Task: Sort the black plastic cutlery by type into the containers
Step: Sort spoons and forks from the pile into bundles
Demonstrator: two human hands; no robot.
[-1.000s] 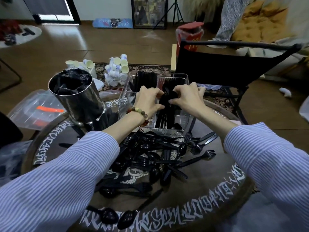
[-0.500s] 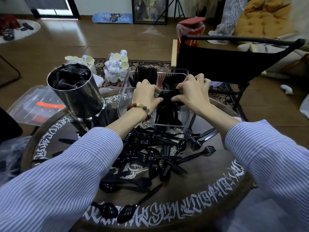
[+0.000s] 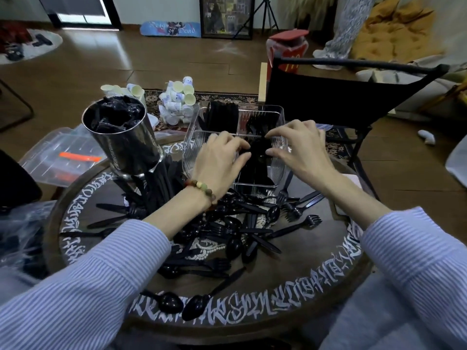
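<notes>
On the far left of the round lettered table (image 3: 328,279) stands a shiny metal cylinder (image 3: 129,150), tilted a little and stuffed with crumpled black plastic, with a bundle of black knives (image 3: 156,183) lying against its base. Behind it on the rug sit clusters of small white cups (image 3: 178,102). Toward the middle, a clear divided container (image 3: 278,157) rests at the table's back edge; its rear left compartment holds upright black cutlery and its rear right compartment holds forks. The left hand (image 3: 217,162), with a beaded bracelet (image 3: 201,189) at the wrist, reaches into the front compartment with fingers curled, apparently pinching a bunch of black cutlery (image 3: 257,157) standing there, though the exact grip is hard to make out. The right hand (image 3: 295,150) meets it from the other side, thumb and forefinger closed toward the same bunch, the other fingers spread above the container's rim. Nearer the person, a loose pile of spoons, forks and knives (image 3: 235,233) covers the table's centre. Behind the container to the right stands a black folding chair (image 3: 341,97).
</notes>
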